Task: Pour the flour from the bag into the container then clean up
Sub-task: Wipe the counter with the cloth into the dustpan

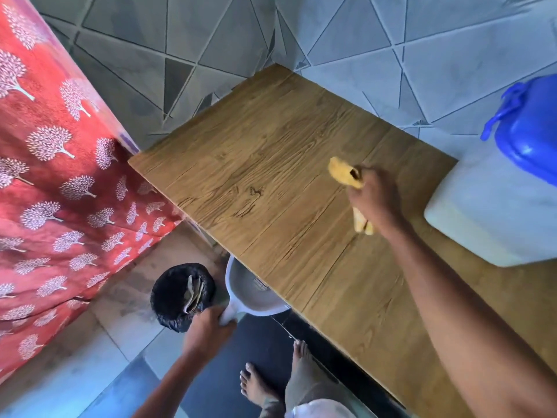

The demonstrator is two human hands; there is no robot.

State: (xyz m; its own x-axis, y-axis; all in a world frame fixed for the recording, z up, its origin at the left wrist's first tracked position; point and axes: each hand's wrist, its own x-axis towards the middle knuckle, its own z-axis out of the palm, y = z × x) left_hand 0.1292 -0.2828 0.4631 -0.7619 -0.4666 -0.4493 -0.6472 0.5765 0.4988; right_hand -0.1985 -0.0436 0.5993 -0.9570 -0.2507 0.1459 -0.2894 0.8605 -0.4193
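My right hand is closed around a yellow cloth and presses it on the wooden table near its right side. Below the table's front edge, my left hand grips the handle of a white dustpan, whose tray sits just under the edge. A white container with a blue lid stands at the table's right end. On the floor, a black-lined bin holds a crumpled brown paper bag.
A red cloth with white tree prints hangs on the left beside the table. Grey tiles with triangle lines lie beyond. My bare feet stand on a dark mat below the table's front edge.
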